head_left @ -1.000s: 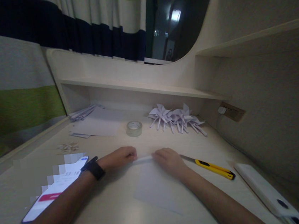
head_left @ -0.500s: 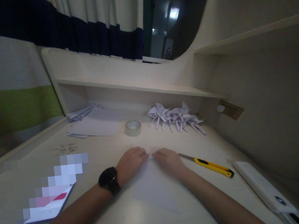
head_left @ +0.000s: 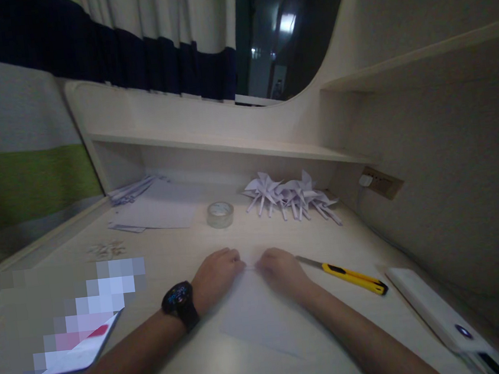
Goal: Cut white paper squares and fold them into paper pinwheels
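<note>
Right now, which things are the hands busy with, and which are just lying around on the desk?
In use:
- left hand and right hand, fingertips pressing the far edge of the white paper sheet

Lying about:
- yellow utility knife
- tape roll
- folded paper pinwheels
- loose paper sheets
- white box

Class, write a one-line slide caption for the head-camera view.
Both hands, left hand and right hand, pinch a white paper sheet on the desk beside a yellow utility knife.
</note>
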`<state>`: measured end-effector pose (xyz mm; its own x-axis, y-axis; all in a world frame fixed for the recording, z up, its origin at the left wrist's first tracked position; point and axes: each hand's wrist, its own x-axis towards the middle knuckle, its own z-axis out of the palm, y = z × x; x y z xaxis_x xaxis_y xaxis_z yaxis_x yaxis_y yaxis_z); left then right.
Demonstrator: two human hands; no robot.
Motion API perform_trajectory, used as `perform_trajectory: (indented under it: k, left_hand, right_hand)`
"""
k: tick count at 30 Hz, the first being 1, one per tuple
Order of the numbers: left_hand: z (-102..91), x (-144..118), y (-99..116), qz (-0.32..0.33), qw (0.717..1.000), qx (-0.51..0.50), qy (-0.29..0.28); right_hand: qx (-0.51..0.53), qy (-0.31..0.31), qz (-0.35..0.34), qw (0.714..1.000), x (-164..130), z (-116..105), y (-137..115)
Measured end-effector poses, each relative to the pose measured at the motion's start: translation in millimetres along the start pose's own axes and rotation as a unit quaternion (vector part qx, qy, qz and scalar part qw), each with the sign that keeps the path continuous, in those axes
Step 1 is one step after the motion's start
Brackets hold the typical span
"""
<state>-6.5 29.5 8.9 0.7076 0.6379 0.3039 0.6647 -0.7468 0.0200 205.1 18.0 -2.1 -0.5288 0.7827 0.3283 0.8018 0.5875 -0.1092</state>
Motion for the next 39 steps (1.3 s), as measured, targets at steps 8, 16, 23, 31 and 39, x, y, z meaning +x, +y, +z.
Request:
perform_trajectory:
  k: [8, 16, 23, 31, 39]
  left_hand:
    - [2.7, 4.4, -6.5, -0.025, 0.994, -0.105, 0.011]
    - [5.0, 4.9, -15.2, -0.046, 0.991, -0.126, 0.015]
    - [4.4, 4.7, -15.2, -0.006, 0.999, -0.036, 0.017]
    - [3.8, 4.7, -9.5, 0.008, 0.998, 0.053, 0.026]
    - [0.2, 3.8, -9.6, 0.014, 0.996, 0.09, -0.004]
  right_hand:
    - [0.082, -0.051, 0.028, 0.995, 11.8, -11.9, 5.8]
    - [0.104, -0.02, 0.07, 0.992, 17.1, -0.9, 13.3]
    - [0.087, -0.015, 0.06, 0.994, 18.6, -0.3, 14.2]
    - [0.027, -0.013, 0.035, 0.999, 16.9, 1.1, 11.1]
    - [-0.055, -0.037, -0.014, 0.998, 12.7, -3.7, 7.6]
